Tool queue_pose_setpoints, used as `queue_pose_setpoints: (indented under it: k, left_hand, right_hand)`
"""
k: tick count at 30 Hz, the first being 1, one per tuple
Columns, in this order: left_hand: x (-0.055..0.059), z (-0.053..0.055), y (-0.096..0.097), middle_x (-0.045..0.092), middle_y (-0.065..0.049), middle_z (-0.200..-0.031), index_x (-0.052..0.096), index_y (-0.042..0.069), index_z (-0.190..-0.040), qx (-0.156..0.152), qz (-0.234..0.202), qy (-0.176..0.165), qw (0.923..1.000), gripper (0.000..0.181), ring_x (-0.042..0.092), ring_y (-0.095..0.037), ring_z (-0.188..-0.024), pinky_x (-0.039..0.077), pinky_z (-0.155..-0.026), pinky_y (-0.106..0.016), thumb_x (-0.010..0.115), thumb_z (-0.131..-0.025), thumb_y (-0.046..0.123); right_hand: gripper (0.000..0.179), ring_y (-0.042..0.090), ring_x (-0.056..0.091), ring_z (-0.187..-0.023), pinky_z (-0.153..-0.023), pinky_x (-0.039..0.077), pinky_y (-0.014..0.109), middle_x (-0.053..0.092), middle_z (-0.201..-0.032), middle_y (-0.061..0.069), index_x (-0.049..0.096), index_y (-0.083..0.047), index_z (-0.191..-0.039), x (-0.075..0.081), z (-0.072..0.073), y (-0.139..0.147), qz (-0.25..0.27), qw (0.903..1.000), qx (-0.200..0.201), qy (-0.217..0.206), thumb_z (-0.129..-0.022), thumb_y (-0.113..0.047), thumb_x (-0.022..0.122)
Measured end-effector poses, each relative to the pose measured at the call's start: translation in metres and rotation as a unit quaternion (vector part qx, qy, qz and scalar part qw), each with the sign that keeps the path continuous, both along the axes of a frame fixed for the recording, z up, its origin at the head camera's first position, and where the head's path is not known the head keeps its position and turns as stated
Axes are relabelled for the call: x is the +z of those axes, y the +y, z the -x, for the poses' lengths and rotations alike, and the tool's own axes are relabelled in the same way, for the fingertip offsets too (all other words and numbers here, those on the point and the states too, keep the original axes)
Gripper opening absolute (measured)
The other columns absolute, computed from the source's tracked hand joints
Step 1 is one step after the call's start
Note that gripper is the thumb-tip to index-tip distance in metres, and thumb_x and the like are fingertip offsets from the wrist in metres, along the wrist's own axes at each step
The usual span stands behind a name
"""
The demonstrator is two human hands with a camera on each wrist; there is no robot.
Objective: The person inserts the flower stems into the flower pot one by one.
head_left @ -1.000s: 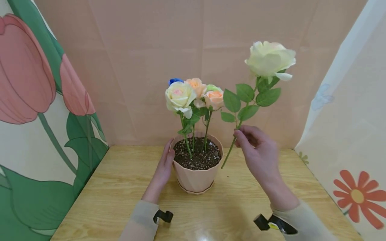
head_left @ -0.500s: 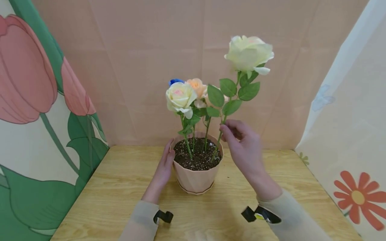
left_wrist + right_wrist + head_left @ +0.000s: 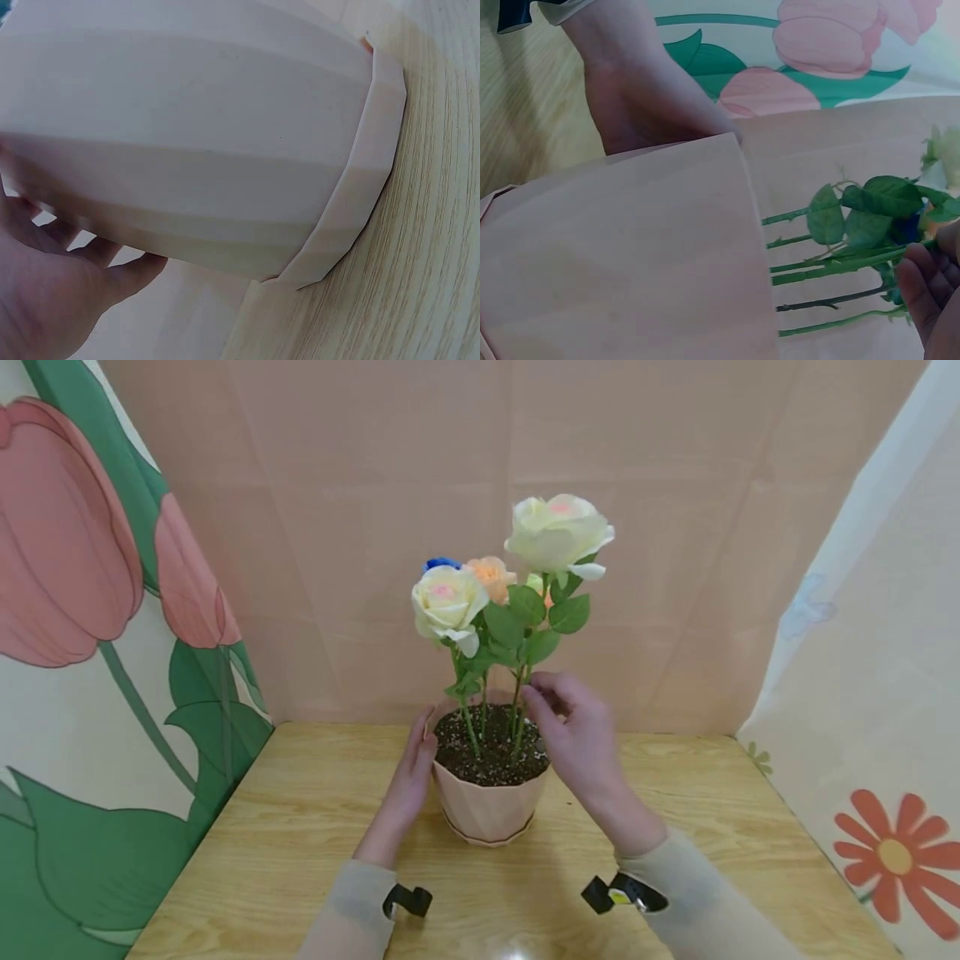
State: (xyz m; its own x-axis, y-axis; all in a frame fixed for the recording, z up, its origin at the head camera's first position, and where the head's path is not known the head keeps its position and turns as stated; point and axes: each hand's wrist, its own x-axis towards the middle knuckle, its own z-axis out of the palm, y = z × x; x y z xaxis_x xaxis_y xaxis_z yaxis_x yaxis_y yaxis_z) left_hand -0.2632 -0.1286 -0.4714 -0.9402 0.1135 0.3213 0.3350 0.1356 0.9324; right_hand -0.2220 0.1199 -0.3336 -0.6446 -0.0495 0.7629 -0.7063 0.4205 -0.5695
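Note:
A pale pink faceted flower pot [image 3: 489,806], filled with dark soil [image 3: 480,768], stands on the table. My left hand [image 3: 408,768] rests against the pot's left wall, its fingers [image 3: 131,276] laid along the side. On the pot's right, my right hand [image 3: 577,735] pinches the green stem of a tall cream rose [image 3: 558,537] between thumb and fingers. That stem's lower end reaches the soil near the right rim. Shorter flowers stand in the pot: a cream rose [image 3: 448,602], a peach rose [image 3: 489,577] and a blue one [image 3: 441,563]. Leaves of the tall rose partly hide another bloom behind it.
The pot has a matching saucer [image 3: 360,184] on the wood-grain table [image 3: 300,827]. A plain pink backdrop [image 3: 360,485] rises behind the table. Flower-printed panels [image 3: 67,568] flank it on both sides. Black straps with small blocks circle both sleeves.
My right hand has carried the tall cream rose leftward from beside the pot to over it, then lowered it so its stem meets the soil. The left hand has stayed at the pot.

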Motion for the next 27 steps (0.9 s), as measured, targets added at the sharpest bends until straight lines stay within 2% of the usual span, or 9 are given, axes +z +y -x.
queue_pose_setpoints:
  k: [5,12,20,27]
  left_hand:
    - [-0.001,0.001,0.001,0.017,-0.011,-0.183,0.019,0.027,-0.178,0.002,0.004,0.007,1.0,0.059,0.018,-0.042,-0.166,0.017,-0.13,-0.07,0.033,-0.122,0.038]
    - [-0.001,0.004,0.001,0.017,-0.012,-0.183,0.02,0.025,-0.178,-0.001,0.006,0.018,0.9998,0.059,0.018,-0.043,-0.166,0.016,-0.13,-0.07,0.032,-0.122,0.038]
    - [0.0,0.004,0.001,0.018,-0.01,-0.183,0.02,0.025,-0.178,0.002,0.002,0.021,0.9998,0.059,0.018,-0.041,-0.166,0.018,-0.13,-0.069,0.033,-0.122,0.038]
    - [-0.004,0.005,0.001,0.018,-0.015,-0.183,0.019,0.022,-0.178,0.0,0.002,0.026,0.9996,0.058,0.018,-0.043,-0.165,0.016,-0.13,-0.07,0.031,-0.122,0.033]
  right_hand:
    - [0.005,0.015,0.068,-0.076,-0.063,0.056,0.021,0.074,-0.089,0.007,0.08,-0.004,-0.109,-0.008,0.006,-0.002,-0.013,0.9999,-0.005,0.005,-0.105,-0.005,0.076]
    - [0.007,0.015,0.068,-0.076,-0.064,0.053,0.016,0.073,-0.088,0.007,0.079,-0.001,-0.111,-0.014,0.011,-0.002,-0.04,0.9986,-0.01,0.033,-0.104,-0.001,0.076]
    - [0.006,0.014,0.068,-0.076,-0.064,0.054,0.024,0.072,-0.09,0.007,0.079,0.0,-0.108,-0.025,0.014,-0.004,-0.063,0.997,-0.008,0.043,-0.104,0.001,0.075]
    - [0.007,0.016,0.071,-0.075,-0.063,0.057,0.025,0.073,-0.093,0.008,0.078,0.0,-0.107,-0.036,0.018,-0.008,-0.053,0.9974,-0.004,0.048,-0.103,0.003,0.074]
